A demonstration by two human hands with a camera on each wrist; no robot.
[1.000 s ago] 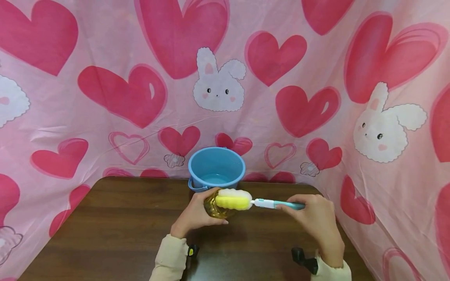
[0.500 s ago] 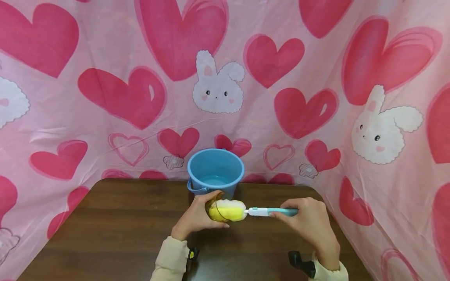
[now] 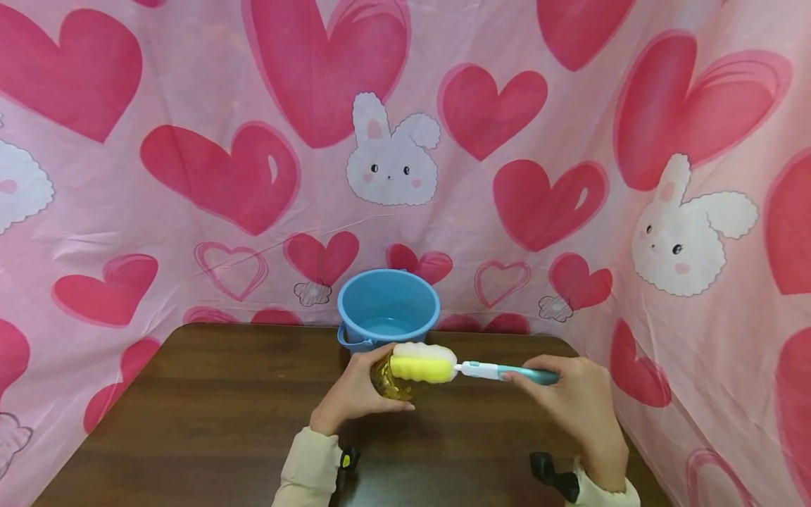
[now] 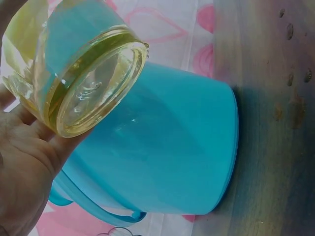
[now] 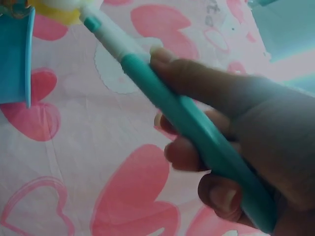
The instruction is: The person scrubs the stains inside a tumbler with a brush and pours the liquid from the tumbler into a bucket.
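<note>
Tilted on its side above the table, an amber see-through glass cup [image 3: 384,384] is gripped by my left hand [image 3: 347,394], thumb on the near side and fingers on the far side. Its thick round base [image 4: 98,88] shows in the left wrist view. My right hand [image 3: 579,398] holds a sponge bottle brush by its teal handle [image 5: 197,125], thumb along the top and fingers curled underneath. The yellow and white sponge head [image 3: 423,366] is at the cup's mouth, with most of it showing outside. How far its tip reaches in is hard to tell.
Behind the cup, a light blue bucket [image 3: 361,327] stands at the back of the brown wooden table [image 3: 253,394], its handle hanging at the left. Drops of water [image 4: 297,105] dot the tabletop near the bucket. A pink heart-print cloth [image 3: 469,211] hangs behind and at the sides.
The brush went left, deeper into the cup, then came back out to the right. The left hand keeps its grip on the cup and has barely moved.
</note>
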